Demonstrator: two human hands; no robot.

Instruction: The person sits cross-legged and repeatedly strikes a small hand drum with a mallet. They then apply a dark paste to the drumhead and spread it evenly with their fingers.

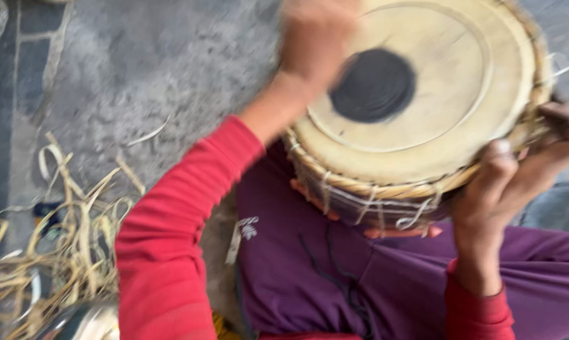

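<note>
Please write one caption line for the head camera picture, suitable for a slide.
Left hand, blurred, at the far rim of a lap-held drum; right hand grips its near edge.

left hand [316, 38] motion-blurred, fingers cut by top edge — drum [416, 101] rim clipped at top; whole frame soft.

A single head-worn camera looks steeply down from close above the person's lap, so the drum [416, 107] fills the upper right and both red-sleeved forearms enter from the bottom edge. The grey floor [146, 69] spreads to the upper left. Motion blurs the view.
</note>
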